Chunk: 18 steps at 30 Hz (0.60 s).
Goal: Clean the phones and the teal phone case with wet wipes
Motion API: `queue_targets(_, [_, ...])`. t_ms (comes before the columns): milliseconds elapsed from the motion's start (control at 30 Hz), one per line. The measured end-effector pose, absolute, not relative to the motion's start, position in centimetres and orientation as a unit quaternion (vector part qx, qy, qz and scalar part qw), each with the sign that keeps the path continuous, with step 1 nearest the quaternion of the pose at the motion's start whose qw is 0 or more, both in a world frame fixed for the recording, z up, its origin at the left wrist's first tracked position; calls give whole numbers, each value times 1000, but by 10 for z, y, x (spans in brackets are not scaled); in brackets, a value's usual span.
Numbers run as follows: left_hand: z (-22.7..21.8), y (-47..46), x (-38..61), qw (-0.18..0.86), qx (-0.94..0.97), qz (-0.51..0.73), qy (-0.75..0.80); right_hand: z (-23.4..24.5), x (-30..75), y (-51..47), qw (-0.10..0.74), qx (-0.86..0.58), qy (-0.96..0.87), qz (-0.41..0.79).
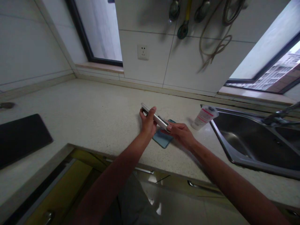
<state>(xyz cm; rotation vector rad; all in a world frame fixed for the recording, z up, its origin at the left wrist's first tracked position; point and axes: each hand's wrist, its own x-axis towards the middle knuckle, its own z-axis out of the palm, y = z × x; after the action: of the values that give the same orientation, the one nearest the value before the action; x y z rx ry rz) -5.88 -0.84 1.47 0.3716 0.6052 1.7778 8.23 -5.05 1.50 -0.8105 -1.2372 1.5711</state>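
Observation:
My left hand (148,123) is closed around the far left end of a slim white rectangular object (157,120), with the thumb on top. The object has a dark strip along its upper side and is tilted edge-up above the counter; its exact kind cannot be made out. At its near right end, my right hand (181,132) grips it between thumb and fingers. Under my hands a flat blue-grey rectangle with a dark rim (164,140), shaped like a phone, lies on the counter, partly covered by the white object and my right hand.
A clear plastic cup with red print (204,118) stands right of my hands, beside the steel sink (231,134). A black flat panel (23,137) lies on the left of the pale counter (103,109), with a brush-like thing (7,105) behind it. Drawer handles (144,170) stick out below.

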Motion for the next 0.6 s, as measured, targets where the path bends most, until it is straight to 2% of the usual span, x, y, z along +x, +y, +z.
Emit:
queue_targets(267, [11, -8, -55, 558, 161, 769, 266, 17, 74, -55, 484, -394, -475, 621])
queue_targets(600, [7, -5, -54, 567, 168, 755, 284, 7, 84, -50, 463, -358, -513, 627])
